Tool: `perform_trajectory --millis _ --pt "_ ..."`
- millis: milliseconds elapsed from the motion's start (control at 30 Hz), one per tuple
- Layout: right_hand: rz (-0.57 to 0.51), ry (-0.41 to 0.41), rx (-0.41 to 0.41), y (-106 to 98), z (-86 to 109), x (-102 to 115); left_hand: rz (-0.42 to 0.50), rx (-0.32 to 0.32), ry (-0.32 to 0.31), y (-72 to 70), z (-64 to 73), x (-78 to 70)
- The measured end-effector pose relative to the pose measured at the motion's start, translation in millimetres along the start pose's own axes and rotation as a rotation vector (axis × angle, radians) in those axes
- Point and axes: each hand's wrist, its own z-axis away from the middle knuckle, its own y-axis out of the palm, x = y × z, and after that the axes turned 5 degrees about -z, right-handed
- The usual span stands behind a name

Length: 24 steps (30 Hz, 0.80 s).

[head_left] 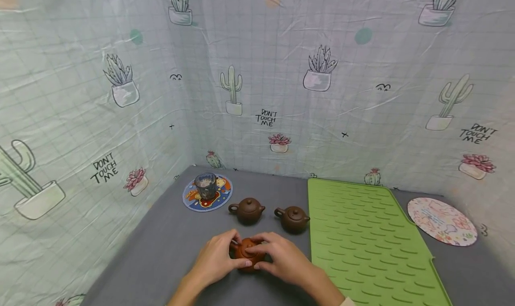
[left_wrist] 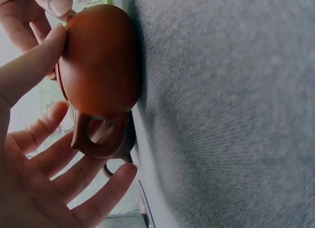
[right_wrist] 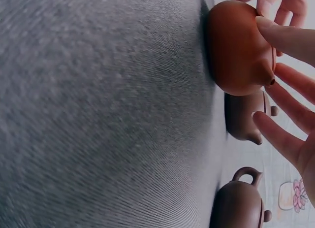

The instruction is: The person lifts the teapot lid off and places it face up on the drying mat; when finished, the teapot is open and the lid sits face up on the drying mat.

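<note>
A small reddish-brown clay teapot (head_left: 241, 252) stands upright on the grey cloth, between my two hands. My left hand (head_left: 219, 254) holds it from the handle side. In the left wrist view its thumb rests on the pot's shoulder, and its other fingers spread around the looped handle (left_wrist: 101, 146). At the spout side, my right hand (head_left: 281, 257) holds the same pot, thumb on the near shoulder and a finger over the lid by the knob. Its remaining fingers fan out past the spout (right_wrist: 266, 75) in the right wrist view. The lid is partly hidden by fingers.
Two dark brown teapots, one left (head_left: 249, 212) and one right (head_left: 294, 221), stand behind the hands. A glass cup (head_left: 206, 185) sits on a round blue mat (head_left: 225, 194) at back left. A green ridged mat (head_left: 362, 234) lies right, beside a pink patterned round mat (head_left: 442, 221).
</note>
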Motion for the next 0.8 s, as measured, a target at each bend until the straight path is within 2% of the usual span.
perform_trajectory --millis 333,600,800 --pt "0.095 -0.117 -0.125 9.2 1.0 -3.0 0.016 -0.028 -0.006 5.0 -1.6 1.4" --pt "0.099 -0.092 -0.089 8.4 1.1 -2.2 0.068 -0.001 -0.040 5.4 -4.4 -0.2" --pt "0.081 -0.095 -0.071 9.4 -1.1 -3.5 0.081 -0.007 -0.048 4.7 -5.6 -1.9"
